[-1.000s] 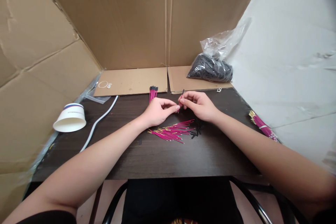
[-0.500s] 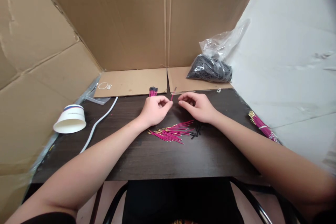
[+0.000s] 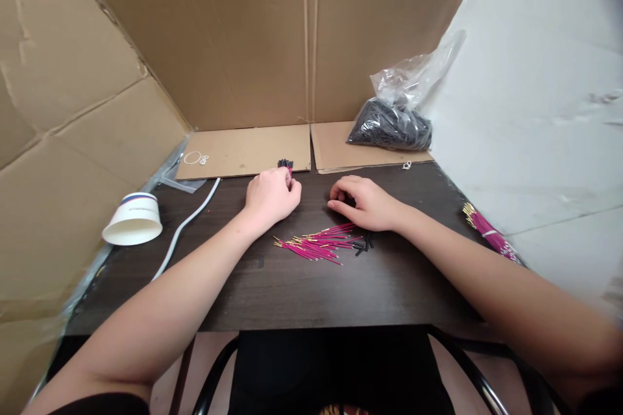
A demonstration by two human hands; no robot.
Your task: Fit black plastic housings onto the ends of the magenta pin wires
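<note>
My left hand [image 3: 273,196] is closed, fingers curled down at the near side of an upright-looking bundle of pink wires with black sleeved ends [image 3: 285,163]. Its fingertips are hidden, so what they grip cannot be made out. My right hand [image 3: 364,203] hovers or rests to the right with fingers curled, thumb and forefinger tips slightly apart, nothing visible between them. Below and between the hands lies a loose spread of pink wires [image 3: 316,246] with gold and silver tips. Several short black sleeves [image 3: 361,248] lie at its right end, below my right hand.
A clear bag of black sleeves [image 3: 389,126] sits on cardboard [image 3: 335,154] at the back right. A tied wire bundle [image 3: 488,231] lies at the right edge. On the left are a tipped paper cup [image 3: 132,219], a grey cable [image 3: 187,227] and white rings [image 3: 193,157].
My left hand has moved left to the black-ended bundle; the pink wire with a dark end that it held is no longer visible. My right hand has barely shifted, its fingers a little more curled.
</note>
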